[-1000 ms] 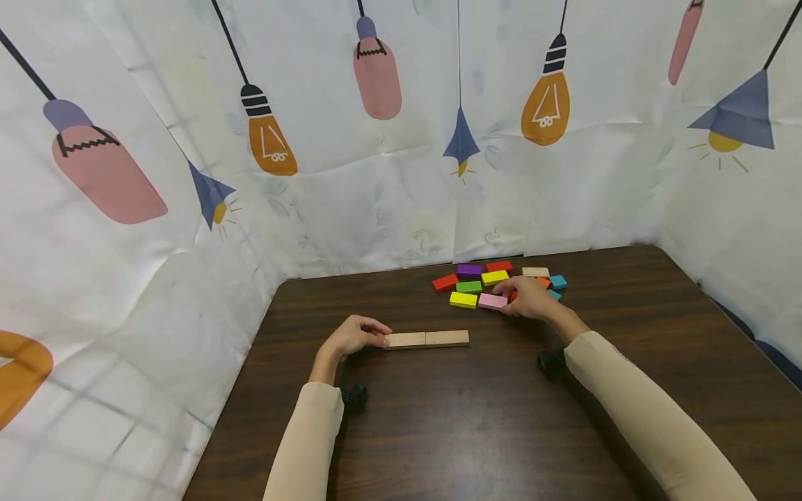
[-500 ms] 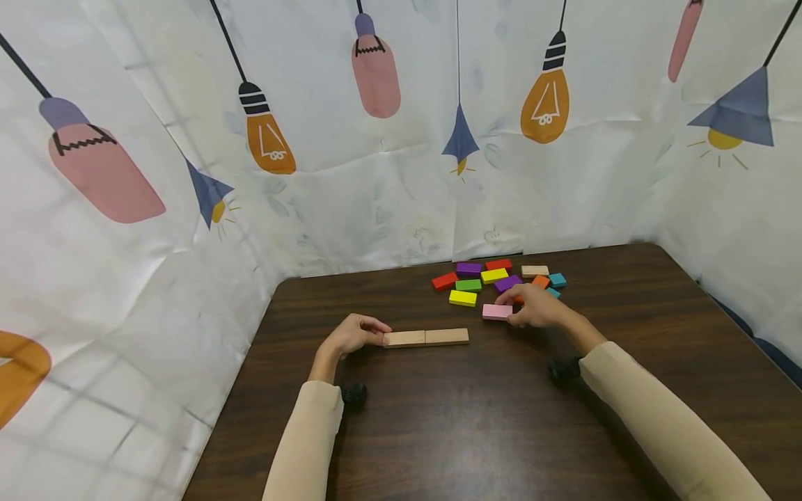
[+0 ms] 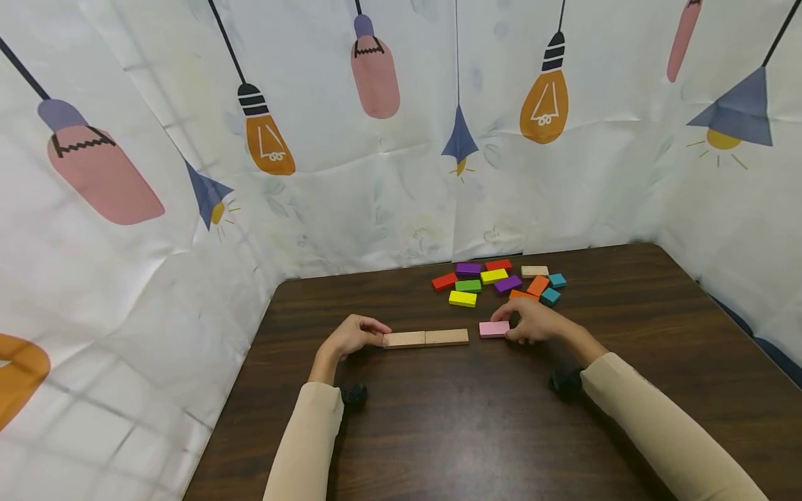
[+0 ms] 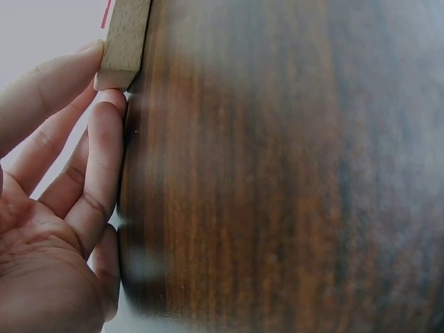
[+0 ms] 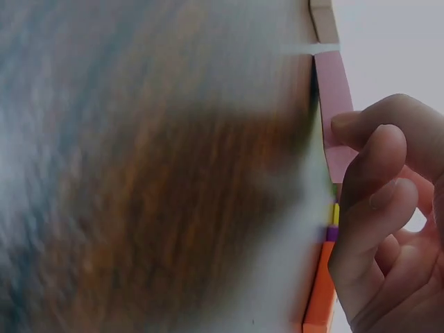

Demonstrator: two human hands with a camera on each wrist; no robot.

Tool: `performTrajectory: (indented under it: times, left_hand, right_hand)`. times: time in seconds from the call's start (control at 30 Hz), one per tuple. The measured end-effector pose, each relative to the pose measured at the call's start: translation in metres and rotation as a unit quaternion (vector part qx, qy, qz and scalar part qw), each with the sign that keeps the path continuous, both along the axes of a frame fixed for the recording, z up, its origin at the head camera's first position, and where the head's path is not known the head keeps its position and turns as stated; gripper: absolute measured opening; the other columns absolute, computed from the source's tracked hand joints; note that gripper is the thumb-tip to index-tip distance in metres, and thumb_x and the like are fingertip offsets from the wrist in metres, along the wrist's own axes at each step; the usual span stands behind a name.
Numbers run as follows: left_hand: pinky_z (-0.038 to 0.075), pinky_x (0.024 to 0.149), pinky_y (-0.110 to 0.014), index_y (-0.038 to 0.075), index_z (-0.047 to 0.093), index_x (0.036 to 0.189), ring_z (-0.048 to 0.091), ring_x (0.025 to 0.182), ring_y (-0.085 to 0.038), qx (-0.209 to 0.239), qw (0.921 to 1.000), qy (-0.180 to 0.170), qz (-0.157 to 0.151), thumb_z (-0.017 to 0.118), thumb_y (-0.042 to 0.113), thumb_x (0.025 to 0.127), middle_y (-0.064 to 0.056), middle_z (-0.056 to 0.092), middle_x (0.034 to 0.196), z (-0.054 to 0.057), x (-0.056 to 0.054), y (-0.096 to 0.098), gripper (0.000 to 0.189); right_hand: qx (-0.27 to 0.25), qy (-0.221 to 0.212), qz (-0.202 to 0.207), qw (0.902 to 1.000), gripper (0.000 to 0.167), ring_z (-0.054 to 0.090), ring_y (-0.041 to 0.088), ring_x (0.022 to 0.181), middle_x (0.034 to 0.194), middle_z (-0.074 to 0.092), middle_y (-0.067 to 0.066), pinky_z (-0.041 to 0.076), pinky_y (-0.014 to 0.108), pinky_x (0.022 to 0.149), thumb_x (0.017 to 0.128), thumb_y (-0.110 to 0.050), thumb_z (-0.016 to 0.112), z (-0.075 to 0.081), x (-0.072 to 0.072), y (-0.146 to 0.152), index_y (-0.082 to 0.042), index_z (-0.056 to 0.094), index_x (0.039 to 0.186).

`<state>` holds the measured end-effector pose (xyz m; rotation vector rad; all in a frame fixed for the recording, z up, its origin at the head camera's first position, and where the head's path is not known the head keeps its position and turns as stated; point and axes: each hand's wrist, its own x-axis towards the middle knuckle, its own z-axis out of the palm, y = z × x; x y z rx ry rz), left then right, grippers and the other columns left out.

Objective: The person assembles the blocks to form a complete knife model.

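Two plain wooden blocks [image 3: 447, 337] lie end to end in a row on the dark table. My left hand [image 3: 354, 335] holds the left end of the left wooden block [image 3: 404, 339] between thumb and fingers; the left wrist view shows the thumb at the block's corner [image 4: 119, 59]. To the right of the row, a pink block [image 3: 493, 330] is pinched by its right end in my right hand [image 3: 532, 321]. A small gap separates the pink block from the row. In the right wrist view the thumb lies on the pink block's [image 5: 333, 90] side.
Behind the right hand lies a loose group of coloured blocks, among them a yellow block [image 3: 462, 298], a green block [image 3: 468, 285], a purple block [image 3: 507, 284], an orange block [image 3: 537, 285] and a blue block [image 3: 550, 296]. A patterned curtain [image 3: 401, 195] hangs behind the table [image 3: 438, 431].
My right hand has drawn the pink block out of the coloured group, toward me, to near the right end of the wooden row. The left hand has stayed in place.
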<state>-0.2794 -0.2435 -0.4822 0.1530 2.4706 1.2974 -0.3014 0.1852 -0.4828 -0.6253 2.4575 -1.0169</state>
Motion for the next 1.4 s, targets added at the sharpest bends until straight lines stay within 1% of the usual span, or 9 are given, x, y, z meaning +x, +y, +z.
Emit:
performTrajectory:
  times: [0.1, 0.27, 0.33, 0.5, 0.67, 0.87, 1.03, 1.2, 1.4]
  left_hand:
    - [0.052, 0.093, -0.042, 0.012, 0.080, 0.109, 0.068, 0.091, -0.017, 0.000, 1.0000, 0.001, 0.001, 0.080, 0.018, 0.090, -0.006, 0.079, 0.099, 0.000, 0.001, 0.000, 0.020]
    - [0.053, 0.090, -0.039, 0.011, 0.080, 0.108, 0.068, 0.089, -0.017, 0.005, 1.0000, 0.002, 0.003, 0.081, 0.016, 0.089, -0.006, 0.078, 0.099, -0.001, 0.001, -0.001, 0.020]
    - [0.053, 0.090, -0.038, 0.011, 0.081, 0.108, 0.068, 0.089, -0.017, 0.007, 1.0000, 0.002, 0.004, 0.081, 0.016, 0.089, -0.007, 0.078, 0.099, -0.002, 0.000, 0.000, 0.020]
    - [0.053, 0.090, -0.039, 0.011, 0.081, 0.108, 0.068, 0.089, -0.017, 0.007, 1.0000, 0.003, 0.004, 0.081, 0.016, 0.089, -0.006, 0.078, 0.099, -0.003, 0.000, -0.001, 0.020]
    - [0.053, 0.090, -0.039, 0.011, 0.080, 0.108, 0.068, 0.089, -0.018, 0.008, 1.0000, 0.003, 0.004, 0.081, 0.017, 0.089, -0.006, 0.078, 0.099, -0.004, 0.000, -0.001, 0.020]
    - [0.052, 0.087, -0.037, 0.011, 0.081, 0.108, 0.067, 0.088, -0.018, 0.006, 1.0000, 0.003, 0.004, 0.081, 0.017, 0.089, -0.007, 0.077, 0.098, -0.003, 0.000, -0.001, 0.020]
    - [0.052, 0.088, -0.039, 0.010, 0.080, 0.108, 0.067, 0.089, -0.019, 0.007, 0.9999, 0.006, 0.004, 0.081, 0.017, 0.089, -0.009, 0.077, 0.101, -0.002, 0.000, 0.000, 0.021]
    - [0.052, 0.089, -0.040, 0.010, 0.080, 0.109, 0.067, 0.089, -0.019, 0.007, 0.9999, 0.008, 0.002, 0.081, 0.018, 0.089, -0.010, 0.077, 0.102, -0.002, 0.000, -0.001, 0.022]
    - [0.051, 0.085, -0.036, 0.011, 0.080, 0.110, 0.066, 0.088, -0.020, 0.001, 1.0000, 0.008, -0.001, 0.081, 0.019, 0.090, -0.008, 0.076, 0.099, -0.004, -0.001, -0.003, 0.021]
  right_hand:
    - [-0.001, -0.006, 0.004, 1.0000, 0.036, 0.059, 0.016, 0.060, 0.106, 0.062, 0.010, 0.053, 0.032, 0.054, 0.091, -0.005, 0.073, -0.002, 0.002, -0.004, -0.013, 0.071, 0.125]
    - [0.003, -0.009, 0.003, 1.0000, 0.035, 0.060, 0.017, 0.063, 0.120, 0.059, 0.012, 0.054, 0.033, 0.056, 0.091, -0.007, 0.074, -0.004, 0.005, -0.010, -0.016, 0.072, 0.125]
    - [0.005, -0.008, 0.007, 0.9999, 0.035, 0.061, 0.017, 0.063, 0.123, 0.058, 0.013, 0.054, 0.032, 0.056, 0.091, -0.007, 0.074, -0.005, 0.006, -0.012, -0.017, 0.072, 0.125]
    - [0.011, -0.006, 0.010, 0.9999, 0.036, 0.061, 0.017, 0.064, 0.122, 0.058, 0.012, 0.055, 0.030, 0.057, 0.092, -0.009, 0.074, -0.006, 0.007, -0.014, -0.019, 0.071, 0.127]
    - [0.003, 0.001, 0.017, 0.9998, 0.036, 0.060, 0.017, 0.063, 0.119, 0.058, 0.011, 0.055, 0.032, 0.056, 0.092, -0.008, 0.074, -0.007, 0.006, -0.016, -0.019, 0.071, 0.126]
    - [0.001, 0.007, 0.023, 0.9997, 0.036, 0.060, 0.017, 0.062, 0.115, 0.058, 0.010, 0.055, 0.031, 0.056, 0.092, -0.007, 0.075, -0.007, 0.005, -0.019, -0.017, 0.072, 0.126]
    - [0.003, 0.014, 0.027, 0.9995, 0.037, 0.059, 0.017, 0.061, 0.113, 0.058, 0.009, 0.055, 0.030, 0.055, 0.091, -0.006, 0.074, -0.007, 0.004, -0.019, -0.018, 0.072, 0.126]
    - [0.001, 0.015, 0.028, 0.9995, 0.037, 0.060, 0.017, 0.060, 0.113, 0.058, 0.010, 0.055, 0.030, 0.054, 0.091, -0.006, 0.074, -0.007, 0.004, -0.020, -0.017, 0.072, 0.126]
    - [0.002, 0.014, 0.023, 0.9996, 0.036, 0.060, 0.016, 0.060, 0.116, 0.059, 0.010, 0.054, 0.030, 0.054, 0.092, -0.007, 0.074, -0.008, 0.004, -0.022, -0.020, 0.073, 0.125]
